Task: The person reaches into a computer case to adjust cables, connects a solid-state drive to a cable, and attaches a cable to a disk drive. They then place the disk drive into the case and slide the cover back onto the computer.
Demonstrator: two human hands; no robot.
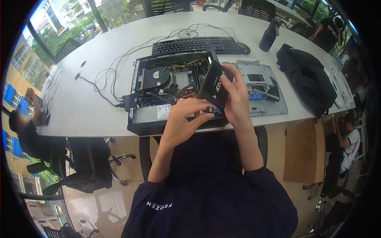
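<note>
Grips a black drive (214, 85) in the right hand (238, 93), with the thumb on its lettered face and the fingers behind. Tilts the drive above the right part of an open black case (146, 129), well clear of the fan (155, 78). Pinches a small dark connector (210, 110) between thumb and fingers of the left hand (183, 119), just beside the drive's lower edge. Cannot tell whether connector and drive touch.

Shows yellow, red and black wires (188, 93) inside the case, partly hidden behind the hands. Faces a white table (95, 125), with the case lying near its front edge and black cables (117, 104) running into the case's left side. Has a keyboard (190, 46) just behind the case, with a mouse (243, 48) at its right end. Has a metal panel (268, 108) to the right of the case, then a black bag (303, 75) farther right, with a dark bottle (269, 36) upright behind. Shares the room with a person (29, 125) at the table's left and two others toward the right, near and beyond a cardboard box (302, 152) below the table.
</note>
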